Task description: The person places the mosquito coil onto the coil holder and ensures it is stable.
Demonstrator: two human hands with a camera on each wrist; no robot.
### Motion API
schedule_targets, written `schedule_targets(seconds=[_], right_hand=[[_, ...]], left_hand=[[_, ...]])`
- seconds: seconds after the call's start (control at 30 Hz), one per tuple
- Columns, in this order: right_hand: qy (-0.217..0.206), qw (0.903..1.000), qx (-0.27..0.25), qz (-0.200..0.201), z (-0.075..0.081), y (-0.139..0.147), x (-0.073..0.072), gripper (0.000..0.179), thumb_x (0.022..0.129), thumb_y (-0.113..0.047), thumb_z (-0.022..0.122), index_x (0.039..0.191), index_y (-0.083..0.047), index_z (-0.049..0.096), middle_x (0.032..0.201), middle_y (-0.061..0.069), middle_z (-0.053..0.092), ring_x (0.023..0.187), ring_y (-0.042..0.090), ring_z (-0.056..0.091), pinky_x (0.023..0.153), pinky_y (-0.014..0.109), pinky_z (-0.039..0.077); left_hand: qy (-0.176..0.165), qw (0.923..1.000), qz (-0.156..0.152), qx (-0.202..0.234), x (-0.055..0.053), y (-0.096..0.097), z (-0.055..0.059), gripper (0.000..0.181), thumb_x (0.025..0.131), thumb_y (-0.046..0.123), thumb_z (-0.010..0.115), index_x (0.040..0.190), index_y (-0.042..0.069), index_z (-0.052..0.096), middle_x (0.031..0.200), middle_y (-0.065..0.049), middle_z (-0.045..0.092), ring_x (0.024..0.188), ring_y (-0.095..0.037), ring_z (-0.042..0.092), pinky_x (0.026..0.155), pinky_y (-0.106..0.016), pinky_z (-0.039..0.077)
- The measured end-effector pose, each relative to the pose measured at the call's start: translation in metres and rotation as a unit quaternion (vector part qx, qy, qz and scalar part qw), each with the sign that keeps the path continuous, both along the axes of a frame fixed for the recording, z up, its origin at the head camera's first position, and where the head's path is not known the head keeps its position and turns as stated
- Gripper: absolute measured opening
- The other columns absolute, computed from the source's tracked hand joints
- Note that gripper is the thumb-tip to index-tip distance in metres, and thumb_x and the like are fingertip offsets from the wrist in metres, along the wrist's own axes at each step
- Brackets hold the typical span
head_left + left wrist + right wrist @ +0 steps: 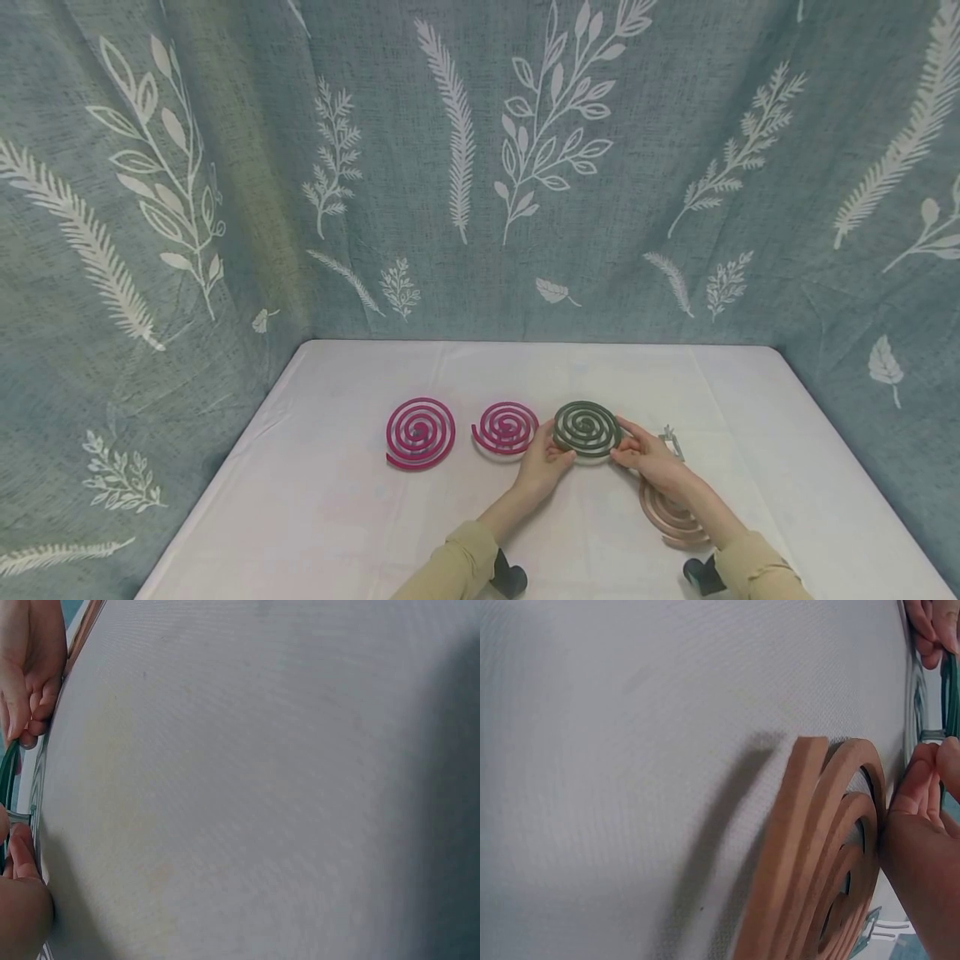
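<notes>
A dark green mosquito coil (587, 429) is held level just over the table between both hands. My left hand (542, 465) pinches its left edge with thumb and fingers. At the opposite edge my right hand (654, 460) grips the coil the same way. In the right wrist view the green coil (950, 694) appears edge-on, with a thin metal piece (932, 736) close under it. Partly behind the right forearm lies a brown coil (667, 517); the right wrist view shows this brown coil (810, 847) large and near.
Left of the hands, a magenta coil (506, 428) sits close to the left fingers, and a larger magenta coil (420, 433) lies farther left. A small metal stand (672, 442) is beyond the right hand. White cloth covers the table (315, 517); a patterned curtain (480, 167) stands behind.
</notes>
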State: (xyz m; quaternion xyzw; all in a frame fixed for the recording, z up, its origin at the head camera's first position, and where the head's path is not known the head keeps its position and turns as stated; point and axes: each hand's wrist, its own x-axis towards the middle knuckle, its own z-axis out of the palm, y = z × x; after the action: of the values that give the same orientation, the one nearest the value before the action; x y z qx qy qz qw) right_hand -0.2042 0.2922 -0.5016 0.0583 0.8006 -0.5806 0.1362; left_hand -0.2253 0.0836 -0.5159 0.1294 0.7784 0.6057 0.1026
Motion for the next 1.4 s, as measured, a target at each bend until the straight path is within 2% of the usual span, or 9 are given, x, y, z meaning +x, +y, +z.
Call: schedule_targets(seconds=[0.3,1.4], right_hand=[[-0.001,1.0000,0.001,-0.009,-0.0009,-0.0008,-0.0003,0.073,0.092,-0.015,0.061,0.150,-0.005,0.020,0.087,-0.001,0.051,0.078,0.009,0.047,0.068,0.018,0.043],[0.006,1.0000,-0.002,0.004,-0.0003,-0.0001,0.0001,0.072,0.093,-0.013,0.059,0.151,-0.003,0.016,0.087,-0.001,0.050,0.078,0.010,0.047,0.068,0.018,0.043]], left_hand=[[-0.004,1.0000,0.000,0.008,0.0008,0.0001,0.0004,0.066,0.086,0.006,0.065,0.142,-0.003,0.032,0.092,-0.010,0.059,0.079,-0.009,0.057,0.070,-0.014,0.050],[-0.001,0.9998,0.000,0.019,-0.0005,0.0001,-0.0021,0.066,0.086,0.005,0.066,0.142,-0.004,0.032,0.089,-0.008,0.056,0.076,-0.007,0.052,0.066,-0.011,0.045]])
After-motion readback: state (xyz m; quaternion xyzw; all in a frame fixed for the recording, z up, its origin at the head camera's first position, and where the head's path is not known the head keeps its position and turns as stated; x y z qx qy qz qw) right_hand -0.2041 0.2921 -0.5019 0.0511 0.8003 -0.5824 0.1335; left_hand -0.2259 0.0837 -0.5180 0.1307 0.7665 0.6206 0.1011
